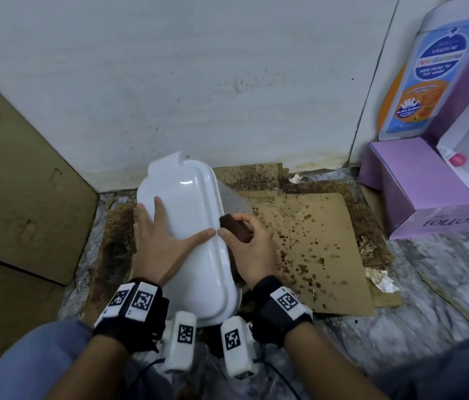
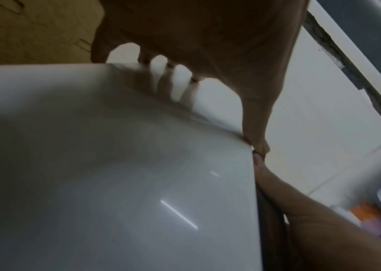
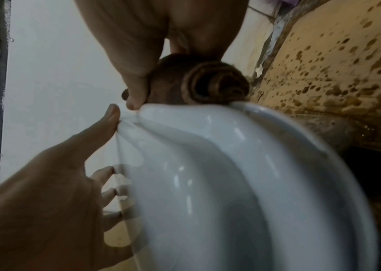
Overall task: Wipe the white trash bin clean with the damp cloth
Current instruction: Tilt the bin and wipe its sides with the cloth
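Observation:
The white trash bin [image 1: 193, 223] stands on stained cardboard by the wall, its glossy lid [image 2: 115, 174] facing up. My left hand [image 1: 164, 241] lies flat on the lid with straight, spread fingers and the thumb reaching to the lid's right edge. My right hand [image 1: 245, 241] grips a rolled dark brown cloth [image 1: 234, 228] against the lid's right rim. In the right wrist view the cloth [image 3: 208, 82] shows as a tight roll pinched by the fingers just above the lid's rim [image 3: 231, 146]. The bin's body below the lid is mostly hidden.
Brown-spattered cardboard [image 1: 314, 241] covers the floor to the right of the bin. A purple box [image 1: 423, 186] and a large wash bottle [image 1: 423, 79] stand at the right. A cardboard sheet [image 1: 20, 168] leans at the left. Crumpled paper [image 1: 380, 280] lies on the floor. The wall [image 1: 198, 82] is close behind.

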`<state>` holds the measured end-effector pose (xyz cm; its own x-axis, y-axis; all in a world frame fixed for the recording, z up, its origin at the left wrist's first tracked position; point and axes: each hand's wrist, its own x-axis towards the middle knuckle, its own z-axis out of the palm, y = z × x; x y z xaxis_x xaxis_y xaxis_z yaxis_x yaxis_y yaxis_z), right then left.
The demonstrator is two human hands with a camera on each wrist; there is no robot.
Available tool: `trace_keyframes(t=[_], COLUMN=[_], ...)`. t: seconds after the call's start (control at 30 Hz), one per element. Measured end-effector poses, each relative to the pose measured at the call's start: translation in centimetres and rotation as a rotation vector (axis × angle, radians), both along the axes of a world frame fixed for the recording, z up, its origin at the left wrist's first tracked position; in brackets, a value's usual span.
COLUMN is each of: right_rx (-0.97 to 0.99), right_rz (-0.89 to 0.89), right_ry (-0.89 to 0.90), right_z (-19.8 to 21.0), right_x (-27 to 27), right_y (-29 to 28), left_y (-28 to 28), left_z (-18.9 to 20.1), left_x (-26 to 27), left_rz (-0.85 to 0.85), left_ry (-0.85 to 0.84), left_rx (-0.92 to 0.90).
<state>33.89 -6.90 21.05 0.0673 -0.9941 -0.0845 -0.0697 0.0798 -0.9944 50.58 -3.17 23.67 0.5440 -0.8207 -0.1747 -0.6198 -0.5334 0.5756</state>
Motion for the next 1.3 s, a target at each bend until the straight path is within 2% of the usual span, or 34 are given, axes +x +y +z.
trace_keyframes(t=[0.17, 0.3, 0.4, 0.6, 0.7, 0.77, 0.9, 1.0, 1.17, 1.23, 1.3], right_rx=[0.039, 0.213, 0.306, 0.250, 0.175, 0.072, -0.066, -0.142, -0.090, -0.158, -0.296], right_rz=[0.079, -0.059, -0.083, -0.098, -0.100, -0.080, 0.091, 0.206, 0.302, 0.308, 0.290], right_ry=[-0.047, -0.164, -0.314, -0.322, -0.235, -0.107, 0.138, 0.184, 0.113, 0.181, 0.355], right_z=[-1.2, -3.3, -4.2, -4.4, -4.1, -4.3, -6.3, -7.5, -7.4, -7.5, -7.9], right_x=[1.4, 0.8, 1.2, 5.4, 6.9, 7.2, 7.6, 8.0, 7.5, 7.3, 7.4], right_y=[0.6, 0.6, 1.1, 1.8, 1.5, 1.5, 1.6, 2.1, 1.8, 1.6, 1.2], left_y=[0.0, 0.1, -0.8, -2.6, -3.0, -3.1, -3.3, -3.5, -3.6, -3.6, -3.4], left_z=[0.4, 0.5, 0.0, -1.0, -1.4, -1.5, -1.8, -2.1, -2.4, -2.5, -2.8], left_x=[3.2, 5.1, 5.9, 7.1, 7.3, 7.3, 6.9, 6.8, 8.4, 8.4, 8.2], left_rz=[0.010, -0.004, -0.018, -0.029, -0.039, -0.056, -0.091, -0.099, -0.132, -0.117, -0.107], left_ry=[0.079, 0.186, 0.170, 0.236, 0.258, 0.284, 0.288, 0.276, 0.363, 0.361, 0.355], left_rx=[0.022, -0.047, -0.096, -0.121, -0.147, -0.168, -0.213, -0.206, -0.151, -0.137, -0.137])
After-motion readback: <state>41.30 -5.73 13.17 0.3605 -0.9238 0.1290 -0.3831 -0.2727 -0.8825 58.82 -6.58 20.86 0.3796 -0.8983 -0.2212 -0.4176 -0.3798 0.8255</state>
